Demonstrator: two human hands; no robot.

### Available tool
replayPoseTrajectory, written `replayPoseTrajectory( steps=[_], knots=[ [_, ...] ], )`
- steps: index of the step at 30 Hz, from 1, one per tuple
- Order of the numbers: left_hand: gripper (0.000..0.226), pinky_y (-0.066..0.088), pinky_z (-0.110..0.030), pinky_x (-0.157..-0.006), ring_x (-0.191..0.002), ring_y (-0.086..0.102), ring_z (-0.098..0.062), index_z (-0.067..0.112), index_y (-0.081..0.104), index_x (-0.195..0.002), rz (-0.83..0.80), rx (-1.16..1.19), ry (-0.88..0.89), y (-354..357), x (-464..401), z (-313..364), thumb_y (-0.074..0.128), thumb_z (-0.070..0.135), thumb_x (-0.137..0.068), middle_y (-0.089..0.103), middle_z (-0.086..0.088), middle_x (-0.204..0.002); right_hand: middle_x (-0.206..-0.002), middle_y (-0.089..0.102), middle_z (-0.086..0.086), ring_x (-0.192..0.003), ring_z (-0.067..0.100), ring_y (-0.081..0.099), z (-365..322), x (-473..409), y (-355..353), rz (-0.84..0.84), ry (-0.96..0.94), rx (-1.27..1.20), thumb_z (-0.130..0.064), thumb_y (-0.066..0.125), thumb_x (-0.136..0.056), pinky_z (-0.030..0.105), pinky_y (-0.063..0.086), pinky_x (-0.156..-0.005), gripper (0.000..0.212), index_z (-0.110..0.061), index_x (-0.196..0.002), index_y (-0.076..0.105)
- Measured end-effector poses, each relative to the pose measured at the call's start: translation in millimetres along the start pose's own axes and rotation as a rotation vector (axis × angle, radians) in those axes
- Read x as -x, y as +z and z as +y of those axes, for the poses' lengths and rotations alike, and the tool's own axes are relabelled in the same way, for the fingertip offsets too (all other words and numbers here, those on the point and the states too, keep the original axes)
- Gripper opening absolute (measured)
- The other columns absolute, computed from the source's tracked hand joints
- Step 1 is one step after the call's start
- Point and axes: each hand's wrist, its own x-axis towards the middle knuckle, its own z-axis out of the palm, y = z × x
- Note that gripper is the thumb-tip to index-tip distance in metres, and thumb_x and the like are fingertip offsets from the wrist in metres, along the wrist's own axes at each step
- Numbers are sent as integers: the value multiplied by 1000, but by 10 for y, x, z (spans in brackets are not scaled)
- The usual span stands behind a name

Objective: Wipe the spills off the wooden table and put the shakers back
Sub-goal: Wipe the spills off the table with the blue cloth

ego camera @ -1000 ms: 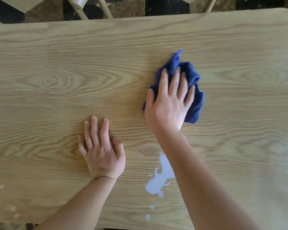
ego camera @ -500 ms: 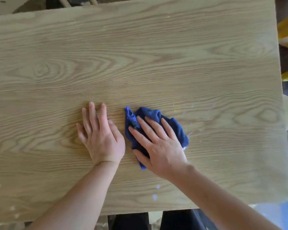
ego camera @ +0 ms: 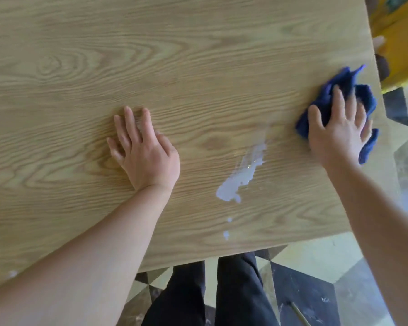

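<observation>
The wooden table (ego camera: 198, 55) fills most of the view. My right hand (ego camera: 338, 135) presses a crumpled blue cloth (ego camera: 363, 95) flat on the table near its right edge. A white smeared spill (ego camera: 240, 178) lies between my hands, with two small white drops (ego camera: 226, 234) below it near the front edge. My left hand (ego camera: 144, 149) rests flat on the wood, fingers spread, holding nothing. No shakers are in view.
A few white specks (ego camera: 12, 274) sit near the table's front left corner. My legs in dark trousers (ego camera: 210, 295) stand at the front edge over a patterned tile floor (ego camera: 316, 290). Something yellow (ego camera: 400, 43) lies past the right edge.
My right hand has swept the blue cloth from beside my left hand out to the table's right edge, leaving a smeared streak. The view has shifted. My left hand stays planted.
</observation>
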Motion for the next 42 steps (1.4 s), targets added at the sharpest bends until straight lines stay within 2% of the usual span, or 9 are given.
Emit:
replayPoseTrajectory(
  steps=[5,8,12,17,22,30,34,38,42],
  knots=[
    [54,11,-57,-122,-155,14,-26,25,36,-150,1,0,6,-16,15,-8,30,27,-96,23,-4,-165,-167,12,-3,-153,18,7,-37,1342,307,8,93,-5,-56,30,-96,51,6,-123,68,-31,-158,17],
    [54,10,-57,-122,-155,13,-26,25,36,-149,7,-6,4,-25,13,1,31,27,-95,23,-3,-165,-166,17,0,-153,22,12,48,1865,371,-104,-201,143,-55,34,-96,50,9,-124,66,-29,-156,24],
    [55,11,-57,-122,-155,14,-26,24,38,-148,19,-6,3,-21,13,2,32,27,-94,24,-4,-165,-163,29,-2,-150,23,25,340,1055,137,-128,-622,262,-57,42,-91,48,13,-124,65,-31,-151,38],
    [57,11,-57,-122,-155,14,-27,24,37,-148,28,-25,0,-16,17,36,29,27,-91,23,-4,-165,-165,22,-2,-152,22,16,-170,-157,92,14,-385,130,-55,35,-95,48,10,-123,63,-33,-154,30],
    [56,12,-56,-121,-154,14,-26,24,37,-147,53,-30,-2,5,12,37,33,26,-91,24,-4,-165,-165,22,2,-151,25,19,-675,-159,299,102,-302,103,-53,33,-94,54,11,-122,65,-28,-154,32],
    [52,11,-56,-123,-155,14,-27,26,39,-148,-22,20,14,-71,26,-6,37,26,-96,24,-4,-165,-162,31,-4,-149,20,26,-419,531,311,-87,-928,164,-53,38,-97,49,12,-123,58,-31,-150,39],
    [46,14,-61,-119,-151,15,-40,27,43,-145,-58,-7,49,-371,437,-359,43,33,-100,21,-9,-165,-162,31,-1,-149,22,25,428,134,14,31,-565,174,-54,39,-96,50,16,-123,60,-32,-152,36],
    [53,9,-59,-123,-155,6,-33,29,35,-151,-107,-44,-28,-437,1156,-797,32,40,-100,14,-8,-167,-165,21,2,-152,21,14,766,285,-104,19,-207,79,-50,33,-99,50,9,-124,61,-28,-156,26],
    [53,9,-54,-124,-155,11,-28,26,37,-151,-57,-89,-49,-335,1318,-865,35,36,-99,21,-8,-166,-165,21,2,-152,23,15,563,1025,89,17,-126,75,-49,32,-97,52,10,-123,64,-27,-156,26]
  ],
)
